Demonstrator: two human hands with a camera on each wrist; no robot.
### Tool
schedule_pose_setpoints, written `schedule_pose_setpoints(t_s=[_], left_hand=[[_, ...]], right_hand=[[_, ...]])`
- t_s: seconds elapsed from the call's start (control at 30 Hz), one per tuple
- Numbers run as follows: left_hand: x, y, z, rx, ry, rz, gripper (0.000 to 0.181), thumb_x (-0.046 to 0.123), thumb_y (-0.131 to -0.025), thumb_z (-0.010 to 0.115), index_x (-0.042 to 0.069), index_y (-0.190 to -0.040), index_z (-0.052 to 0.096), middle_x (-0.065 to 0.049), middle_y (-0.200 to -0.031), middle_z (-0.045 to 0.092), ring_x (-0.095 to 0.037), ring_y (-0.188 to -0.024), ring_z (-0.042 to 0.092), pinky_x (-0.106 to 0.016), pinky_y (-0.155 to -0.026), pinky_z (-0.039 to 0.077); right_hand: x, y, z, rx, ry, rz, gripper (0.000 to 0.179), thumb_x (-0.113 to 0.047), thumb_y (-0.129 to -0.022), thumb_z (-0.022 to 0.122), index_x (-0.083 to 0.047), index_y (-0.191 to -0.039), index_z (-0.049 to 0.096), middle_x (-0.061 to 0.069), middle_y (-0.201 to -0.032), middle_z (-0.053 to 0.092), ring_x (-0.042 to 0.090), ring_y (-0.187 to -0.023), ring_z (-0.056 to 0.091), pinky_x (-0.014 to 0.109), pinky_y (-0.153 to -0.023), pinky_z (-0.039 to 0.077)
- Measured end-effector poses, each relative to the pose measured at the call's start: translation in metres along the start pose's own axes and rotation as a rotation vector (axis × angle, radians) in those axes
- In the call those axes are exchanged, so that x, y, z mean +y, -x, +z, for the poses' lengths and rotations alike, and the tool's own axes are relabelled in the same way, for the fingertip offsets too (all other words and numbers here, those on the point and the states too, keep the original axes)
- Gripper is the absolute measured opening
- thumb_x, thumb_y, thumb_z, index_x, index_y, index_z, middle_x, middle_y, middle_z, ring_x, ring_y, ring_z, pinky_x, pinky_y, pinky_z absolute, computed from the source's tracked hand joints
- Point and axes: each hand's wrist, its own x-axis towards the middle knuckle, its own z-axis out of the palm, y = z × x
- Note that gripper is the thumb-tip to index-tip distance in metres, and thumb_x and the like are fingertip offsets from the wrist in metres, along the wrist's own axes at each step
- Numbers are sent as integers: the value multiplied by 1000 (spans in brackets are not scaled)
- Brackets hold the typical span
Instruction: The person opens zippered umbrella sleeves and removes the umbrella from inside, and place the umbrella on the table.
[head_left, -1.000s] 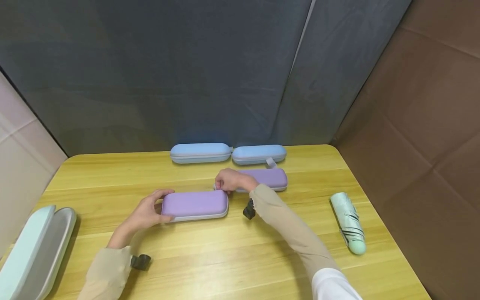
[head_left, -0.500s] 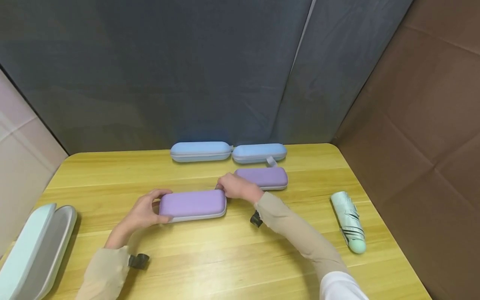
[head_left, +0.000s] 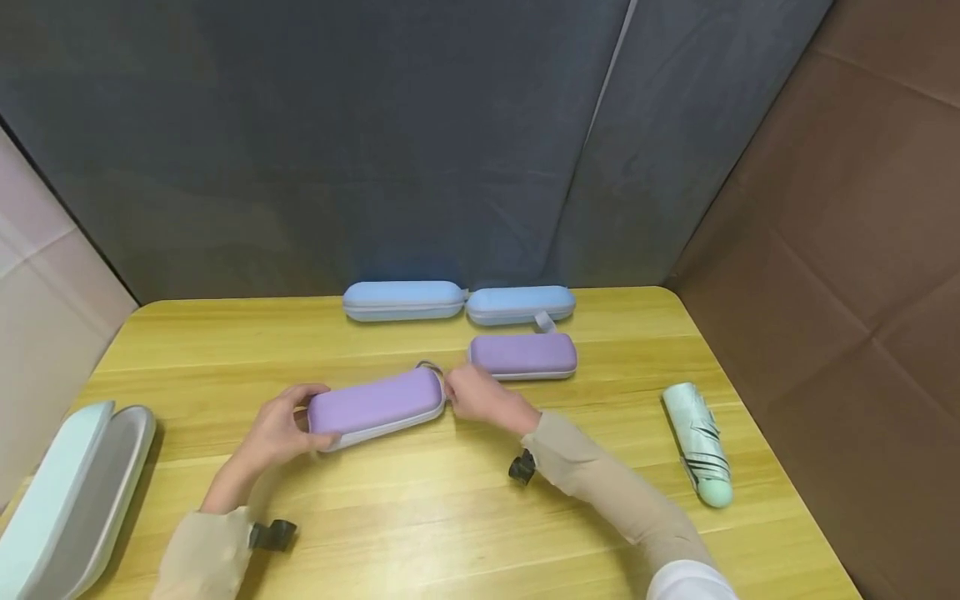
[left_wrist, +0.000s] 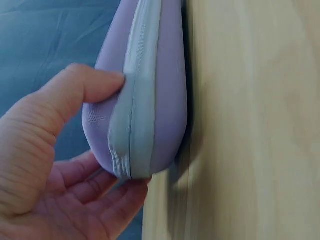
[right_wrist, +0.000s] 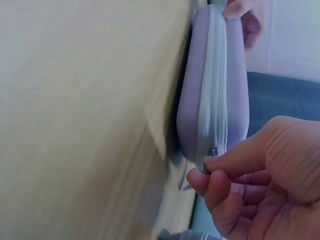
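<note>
A purple zip case (head_left: 375, 404) lies slightly turned on the table between the hands. My left hand (head_left: 281, 425) grips its left end; in the left wrist view the thumb presses the grey zip band (left_wrist: 132, 100) and the other fingers go round the end. At the opposite end my right hand (head_left: 480, 396) pinches the small metal zip pull (right_wrist: 205, 167) between thumb and forefinger. The lid sits against the base along the visible front side. Beside the right hand, a second purple case (head_left: 525, 356) lies closed.
Two blue cases (head_left: 405, 300) stand end to end at the table's back edge. A mint case (head_left: 90, 500) lies with its lid raised at the left. To the right lies a folded mint umbrella (head_left: 697, 446). A dark cloth wall (head_left: 337, 150) rises behind the table.
My right hand has come round the case's right end, rightward and nearer, with the zip pull. The case has shifted a little left and turned, its right end now farther back.
</note>
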Motion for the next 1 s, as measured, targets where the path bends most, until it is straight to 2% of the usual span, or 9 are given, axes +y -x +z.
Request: schedule_pose_setpoints(t_s=[0.13,0.27,0.4,0.5,0.67,0.83,1.0], left_hand=[[7,5,2,38,-47,-18,63,4,-64,82,-14,-116,50,-29,-111,55,-41,-98,57,-46,-82,51],[15,12,7,87,-128,-51,65,10,-63,84,-14,-114,52,-28,-105,57,-36,-90,58,-43,-74,52],[22,18,14,126,-168,-96,66,13,-62,84,-14,-112,52,-27,-101,59,-33,-84,57,-38,-68,48],[29,22,18,148,-186,-118,65,15,-62,85,-14,-110,53,-27,-99,59,-34,-85,58,-43,-69,49],[41,29,25,156,-252,-153,68,26,-62,85,-12,-110,55,-27,-100,59,-37,-87,57,-50,-71,49],[47,33,31,159,-333,-180,72,34,-62,83,-10,-111,54,-27,-101,57,-36,-84,57,-48,-63,50],[54,35,38,180,-397,-178,72,37,-61,81,-9,-110,54,-28,-95,57,-33,-71,59,-41,-52,48]], right_hand=[[-3,6,5,68,-70,2,31,13,-66,50,-14,-55,40,-6,-52,35,6,-47,31,14,-45,28],[-5,8,9,100,-142,30,36,12,-70,50,-15,-53,35,-7,-51,30,4,-45,27,14,-44,26],[-7,8,12,127,-198,51,40,11,-75,51,-16,-51,34,-7,-48,30,3,-42,26,14,-45,27],[-9,8,14,150,-217,52,38,11,-74,52,-15,-52,36,-7,-49,33,3,-43,28,14,-49,29],[-14,6,17,188,-230,44,29,9,-74,56,-12,-57,48,-5,-53,44,3,-47,34,13,-51,33],[-20,5,21,213,-206,32,16,7,-75,59,-6,-67,61,1,-63,60,3,-52,44,11,-52,39],[-28,5,23,198,-240,23,12,6,-77,60,-4,-72,64,4,-67,63,4,-55,49,10,-54,41]])
